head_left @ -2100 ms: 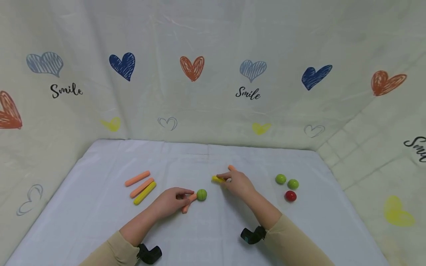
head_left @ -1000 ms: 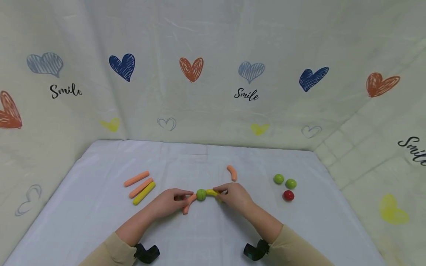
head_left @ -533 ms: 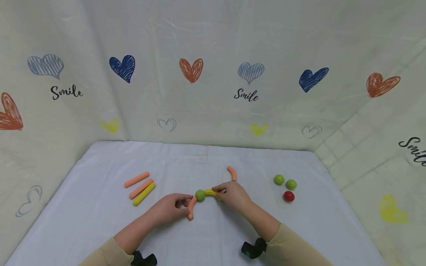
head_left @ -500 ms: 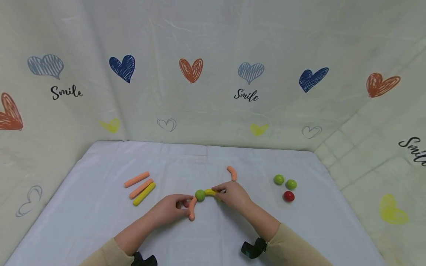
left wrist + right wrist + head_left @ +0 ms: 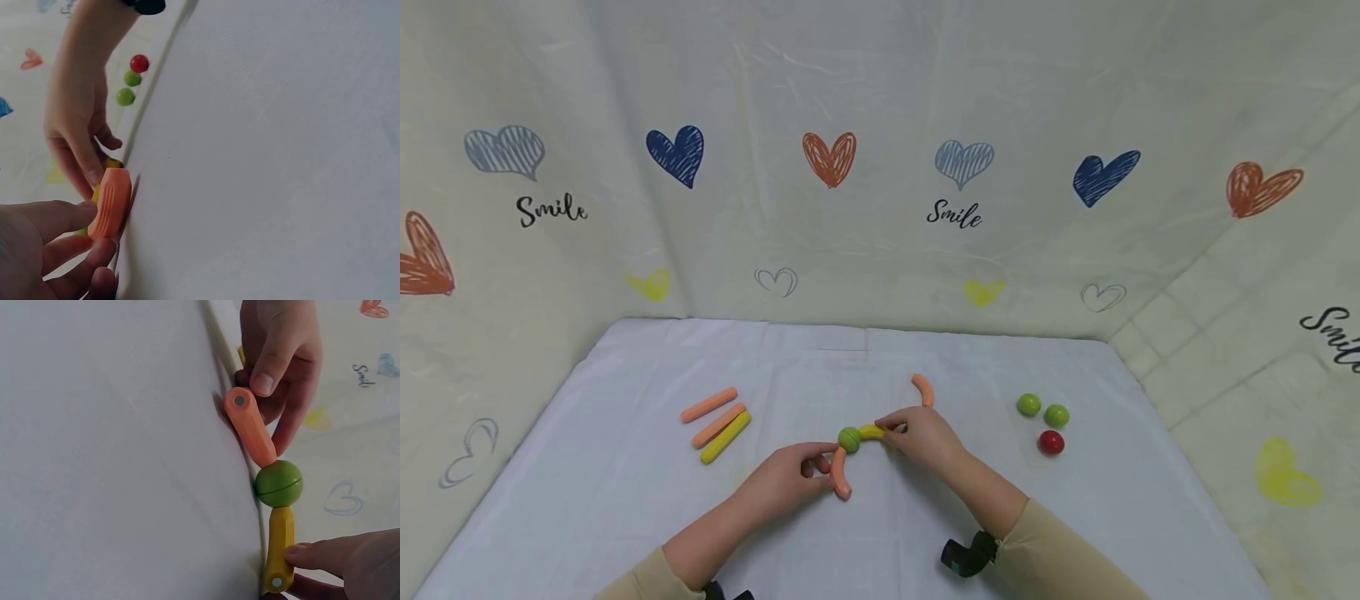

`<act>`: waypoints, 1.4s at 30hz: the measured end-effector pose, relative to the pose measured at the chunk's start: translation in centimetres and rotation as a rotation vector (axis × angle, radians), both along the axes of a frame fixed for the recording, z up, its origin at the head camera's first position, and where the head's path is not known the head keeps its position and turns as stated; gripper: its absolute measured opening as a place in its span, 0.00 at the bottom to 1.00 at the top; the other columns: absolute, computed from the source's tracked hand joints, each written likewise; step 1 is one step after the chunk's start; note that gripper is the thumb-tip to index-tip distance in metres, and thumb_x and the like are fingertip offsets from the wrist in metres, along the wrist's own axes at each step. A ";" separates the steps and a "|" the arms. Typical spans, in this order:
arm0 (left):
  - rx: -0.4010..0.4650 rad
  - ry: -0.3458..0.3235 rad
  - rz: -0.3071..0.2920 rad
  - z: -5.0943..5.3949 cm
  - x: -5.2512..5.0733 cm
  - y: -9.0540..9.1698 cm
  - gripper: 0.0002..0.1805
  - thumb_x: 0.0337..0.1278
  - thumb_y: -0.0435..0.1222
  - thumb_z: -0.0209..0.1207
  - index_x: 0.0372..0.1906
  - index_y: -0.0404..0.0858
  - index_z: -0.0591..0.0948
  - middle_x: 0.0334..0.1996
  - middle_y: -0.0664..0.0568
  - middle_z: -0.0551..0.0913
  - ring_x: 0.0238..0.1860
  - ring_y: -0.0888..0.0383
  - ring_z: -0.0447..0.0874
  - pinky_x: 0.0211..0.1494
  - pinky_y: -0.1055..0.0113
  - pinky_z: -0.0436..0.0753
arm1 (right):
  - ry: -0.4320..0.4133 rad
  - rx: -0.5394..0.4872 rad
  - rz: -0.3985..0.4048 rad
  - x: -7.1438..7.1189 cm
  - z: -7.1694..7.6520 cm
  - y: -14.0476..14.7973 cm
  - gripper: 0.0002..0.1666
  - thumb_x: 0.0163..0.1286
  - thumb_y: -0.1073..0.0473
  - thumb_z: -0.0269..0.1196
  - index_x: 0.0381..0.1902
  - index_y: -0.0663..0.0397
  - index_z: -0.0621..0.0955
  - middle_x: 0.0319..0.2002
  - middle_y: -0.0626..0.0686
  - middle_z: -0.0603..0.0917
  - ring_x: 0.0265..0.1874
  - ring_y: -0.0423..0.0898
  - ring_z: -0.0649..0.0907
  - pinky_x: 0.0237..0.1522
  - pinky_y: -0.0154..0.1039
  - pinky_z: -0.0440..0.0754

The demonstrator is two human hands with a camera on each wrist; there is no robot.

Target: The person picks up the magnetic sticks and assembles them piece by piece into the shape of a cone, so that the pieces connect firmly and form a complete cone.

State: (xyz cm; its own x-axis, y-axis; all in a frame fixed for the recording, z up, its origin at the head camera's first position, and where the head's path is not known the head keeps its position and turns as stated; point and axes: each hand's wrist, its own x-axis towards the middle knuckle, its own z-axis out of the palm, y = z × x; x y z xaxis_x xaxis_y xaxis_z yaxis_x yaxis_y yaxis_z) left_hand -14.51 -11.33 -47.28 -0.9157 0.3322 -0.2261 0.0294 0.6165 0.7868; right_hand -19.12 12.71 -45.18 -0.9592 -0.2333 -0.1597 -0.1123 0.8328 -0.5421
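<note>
A green ball [image 5: 849, 439] joins a curved orange magnetic stick [image 5: 840, 477] and a curved yellow magnetic stick [image 5: 869, 432] near the middle of the table. My left hand [image 5: 782, 479] pinches the orange stick between thumb and fingers. With thumb and fingertips, my right hand [image 5: 925, 437] grips the yellow stick, partly covering it in the head view. In the right wrist view, round silvery discs show in the free ends of the orange stick [image 5: 253, 428] and the yellow stick [image 5: 281, 540], and both other ends touch the green ball [image 5: 279, 484].
Two straight orange sticks [image 5: 708, 405] and a straight yellow stick [image 5: 726, 437] lie at left. Another curved orange stick [image 5: 923, 389] lies just beyond my right hand. Two green balls [image 5: 1028, 405] and a red ball [image 5: 1051, 442] sit at right on the white-covered table [image 5: 865, 550].
My right hand brought the yellow stick toward me to the green ball. My left hand then swung the orange stick's free end to the right, so it points more toward me.
</note>
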 end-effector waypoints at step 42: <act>0.028 0.051 -0.055 -0.3 -4.2 1.6 0.19 0.63 0.50 0.64 0.58 0.58 0.83 0.42 0.60 0.80 0.38 0.59 0.75 0.42 0.61 0.74 | 0.054 0.130 -0.162 -1.3 4.5 20.5 0.25 0.69 0.49 0.65 0.61 0.52 0.81 0.44 0.55 0.81 0.35 0.49 0.76 0.29 0.41 0.74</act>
